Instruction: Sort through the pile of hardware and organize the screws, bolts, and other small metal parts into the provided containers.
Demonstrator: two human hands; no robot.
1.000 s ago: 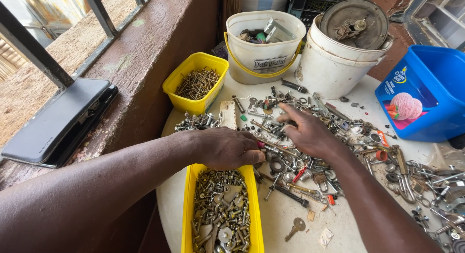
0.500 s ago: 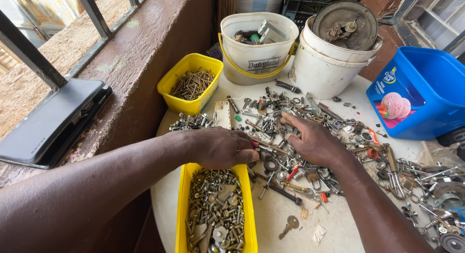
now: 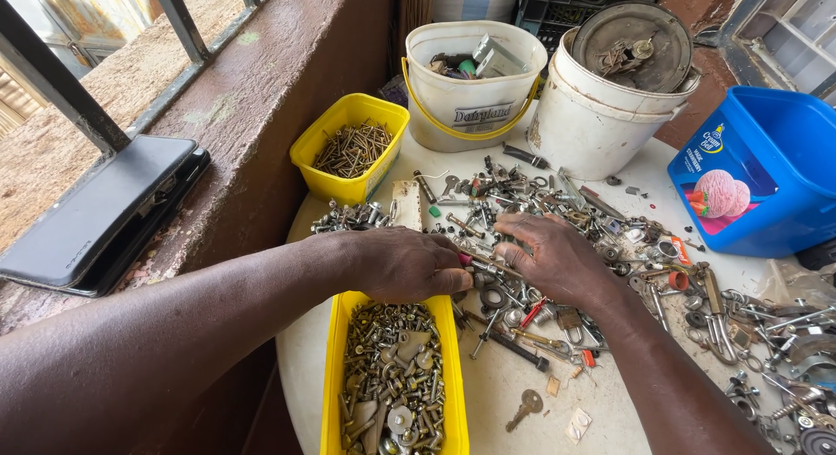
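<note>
While the left hand [image 3: 409, 265] pinches a small screwdriver [image 3: 482, 263], the right hand [image 3: 557, 259] rests open on scattered hardware [image 3: 557, 202]

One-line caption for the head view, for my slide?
Left hand and right hand pick through scattered metal hardware on a white table, above a yellow tub of bolts.

Heap of mixed metal hardware [image 3: 557, 220] spread over the white round table [image 3: 488, 394]: bolts, screws, washers, rings, dull grey and rusty, lying loose and overlapping, mid-table to the right. One slim screwdriver-like piece [image 3: 477, 262] with a red end lies near-flat between both hands.
</note>
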